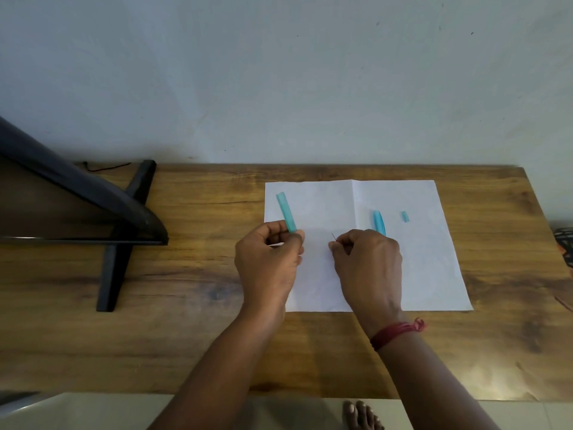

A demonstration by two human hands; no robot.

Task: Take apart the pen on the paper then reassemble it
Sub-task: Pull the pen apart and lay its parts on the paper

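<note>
A white sheet of paper (418, 259) lies on the wooden table (186, 290). My left hand (268, 259) pinches the near end of a teal pen barrel (286, 211), which points away toward the sheet's far left corner. My right hand (366, 259) holds a thin refill (333, 236) between fingertips; only its fine tip shows, and most of it is hidden in the hand. Just beyond the right hand a light blue pen cap (379, 222) rests on the paper. A small teal end piece (404, 216) lies to its right.
A dark monitor (77, 193) on a black crossed stand (117, 259) fills the table's left side. A wall (279, 72) runs behind the table. A patterned object (565, 246) sits at the right edge. A bare foot (361, 415) shows on the floor below.
</note>
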